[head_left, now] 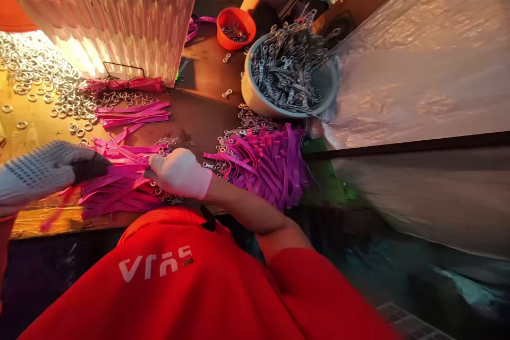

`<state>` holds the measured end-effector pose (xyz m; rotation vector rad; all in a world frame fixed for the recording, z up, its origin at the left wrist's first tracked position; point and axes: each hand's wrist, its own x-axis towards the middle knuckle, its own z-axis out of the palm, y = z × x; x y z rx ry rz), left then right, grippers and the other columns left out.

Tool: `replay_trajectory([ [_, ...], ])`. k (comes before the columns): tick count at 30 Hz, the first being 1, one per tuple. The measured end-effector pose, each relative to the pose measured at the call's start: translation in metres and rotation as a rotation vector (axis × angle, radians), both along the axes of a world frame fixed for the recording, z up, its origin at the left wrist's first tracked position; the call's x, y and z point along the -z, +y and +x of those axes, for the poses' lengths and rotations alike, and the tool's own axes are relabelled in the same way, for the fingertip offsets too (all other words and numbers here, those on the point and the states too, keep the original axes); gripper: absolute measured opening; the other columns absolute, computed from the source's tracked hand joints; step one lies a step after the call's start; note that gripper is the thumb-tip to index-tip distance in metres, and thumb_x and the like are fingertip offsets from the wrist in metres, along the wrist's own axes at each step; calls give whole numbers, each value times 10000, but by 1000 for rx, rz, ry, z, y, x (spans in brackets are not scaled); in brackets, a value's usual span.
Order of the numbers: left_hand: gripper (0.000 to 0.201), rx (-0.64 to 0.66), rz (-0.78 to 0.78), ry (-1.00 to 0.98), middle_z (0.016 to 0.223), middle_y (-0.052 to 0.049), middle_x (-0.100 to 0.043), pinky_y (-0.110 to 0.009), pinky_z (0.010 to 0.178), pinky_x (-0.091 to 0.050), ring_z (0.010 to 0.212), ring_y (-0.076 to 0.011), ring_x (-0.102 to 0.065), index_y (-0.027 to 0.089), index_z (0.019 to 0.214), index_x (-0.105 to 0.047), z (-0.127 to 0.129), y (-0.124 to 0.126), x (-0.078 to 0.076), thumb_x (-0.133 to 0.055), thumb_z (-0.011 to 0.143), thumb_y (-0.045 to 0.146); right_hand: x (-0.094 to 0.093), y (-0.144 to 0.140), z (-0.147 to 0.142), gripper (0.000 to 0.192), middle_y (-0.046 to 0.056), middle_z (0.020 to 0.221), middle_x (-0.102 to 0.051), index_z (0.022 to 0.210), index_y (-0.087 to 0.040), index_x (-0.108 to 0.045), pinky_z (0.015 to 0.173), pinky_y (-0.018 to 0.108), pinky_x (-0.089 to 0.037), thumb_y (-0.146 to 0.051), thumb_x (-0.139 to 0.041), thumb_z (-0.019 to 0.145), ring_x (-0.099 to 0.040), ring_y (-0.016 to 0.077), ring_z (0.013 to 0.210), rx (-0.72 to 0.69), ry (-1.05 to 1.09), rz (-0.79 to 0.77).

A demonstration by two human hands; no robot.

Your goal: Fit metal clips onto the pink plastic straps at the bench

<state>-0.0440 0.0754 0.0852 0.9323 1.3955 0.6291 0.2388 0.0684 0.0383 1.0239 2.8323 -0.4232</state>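
My left hand (59, 170), in a dotted knit glove with dark fingertips, is closed on a pink strap (126, 168). A blurred pink tail hangs below that hand. My right hand (179, 172), in a plain white glove, pinches the same strap's other end; its fingertips are partly hidden. Beneath both hands lies a loose pile of pink straps (115, 199), with small metal rings or links showing at its right side. More pink straps (135, 114) lie just beyond the hands.
Loose metal rings (48, 74) cover the table's left side, below a ribbed translucent panel (119, 10). A bucket (258, 90) full of metal chain pieces stands at back right, near an orange bowl (225, 40). Purple straps (266, 164) are heaped right of my hands. Plastic sheeting (418, 64) hangs at right.
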Motion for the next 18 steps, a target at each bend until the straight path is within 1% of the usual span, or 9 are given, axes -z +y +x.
replay_trajectory([
  [3,375,88,58,319,929,-5,-804,-270,674,-561,825,-230,-706,193,924,-815,-2,2,14,-641,613,77,17,-2,-7,507,157,910,-734,1166,-90,-626,701,339,-405,-499,-336,1094,-683,264,863,47,-15,-83],
  [5,407,-11,46,303,874,7,-780,-247,558,-485,670,-176,-641,215,995,-801,9,-2,36,-595,661,107,30,8,-2,487,163,1033,-739,1142,-131,-670,767,350,-421,-547,-431,1058,-668,282,986,76,-8,-131],
  [7,316,-180,-86,31,746,7,-715,-205,434,-349,482,-106,-488,209,1039,-778,26,-6,59,-606,781,151,46,29,18,495,161,1153,-726,1155,-167,-698,838,362,-425,-585,-461,1036,-638,293,1087,168,10,-129],
  [9,225,-291,-271,-246,666,-11,-661,-174,373,-266,398,-68,-389,172,1044,-759,44,-8,75,-583,936,260,64,59,53,461,162,1207,-718,1216,-176,-695,885,363,-419,-534,-453,1053,-628,283,1121,357,-19,-88],
  [12,377,-366,-475,-564,670,-64,-674,-160,335,-271,375,-65,-405,101,1088,-732,67,-7,85,-497,1041,391,98,104,120,308,204,1149,-737,1158,-117,-729,873,354,-400,-317,-533,1029,-648,278,1091,683,-278,-69],
  [13,417,-369,-506,-649,702,-90,-697,-164,333,-296,387,-75,-441,76,1127,-720,73,-6,86,-484,1048,410,109,115,140,285,234,1165,-729,1167,-82,-728,866,351,-390,-242,-559,1002,-650,275,1097,748,-372,-86],
  [14,457,-371,-520,-714,733,-115,-716,-172,330,-314,397,-86,-470,50,1166,-706,77,-5,86,-475,1050,428,120,125,156,290,263,1193,-714,1187,-52,-723,861,351,-379,-185,-567,982,-648,265,1101,793,-430,-95],
  [16,528,-360,-533,-801,798,-161,-746,-191,321,-334,403,-105,-505,5,1228,-680,81,-5,86,-465,1045,452,138,135,179,304,307,1176,-707,1174,-9,-731,830,371,-367,-164,-565,973,-655,263,1079,787,-448,-126],
  [18,559,-344,-533,-844,852,-193,-761,-203,321,-347,410,-118,-527,-15,1264,-668,83,-6,86,-465,1036,453,149,137,191,299,301,1143,-718,1150,-25,-752,802,382,-362,-183,-571,972,-669,258,1027,762,-436,-144],
])
